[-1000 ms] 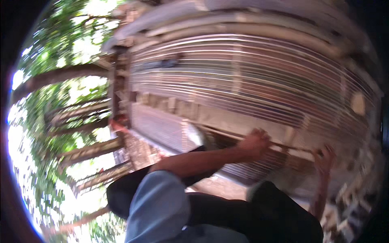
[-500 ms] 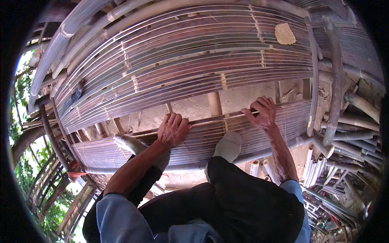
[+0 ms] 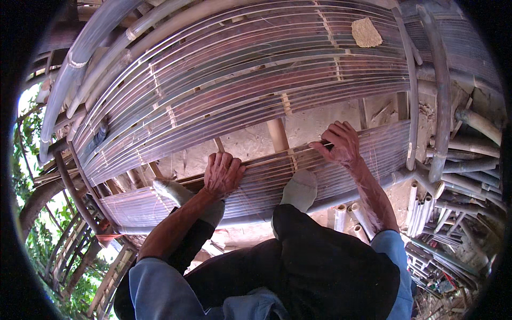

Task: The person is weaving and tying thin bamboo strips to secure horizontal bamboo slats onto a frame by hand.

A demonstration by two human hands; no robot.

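Observation:
Long thin bamboo strips (image 3: 240,69) lie side by side across a pole frame, with a lengthwise gap between the far set and the near slat panel (image 3: 368,154). On the panel's far edge strip, my left hand (image 3: 223,173) has its fingers curled over and closed. Further right, my right hand (image 3: 341,143) grips the same edge strip between thumb and bent fingers. Part of the strip is hidden under both hands. My feet in pale socks rest on the near panel, the right foot (image 3: 300,191) between the hands and the left foot (image 3: 173,191) beside my left wrist.
A flat tan piece (image 3: 366,33) lies on the far strips. Thick bamboo poles (image 3: 80,58) run along the far left, and an upright pole (image 3: 438,90) stands at the right end. Cut bamboo lengths (image 3: 469,176) are stacked at the right. Bare earth (image 3: 314,127) shows through the gap.
The view has shifted slightly. Both hands keep their hold on the edge strip, with only small movement along it.

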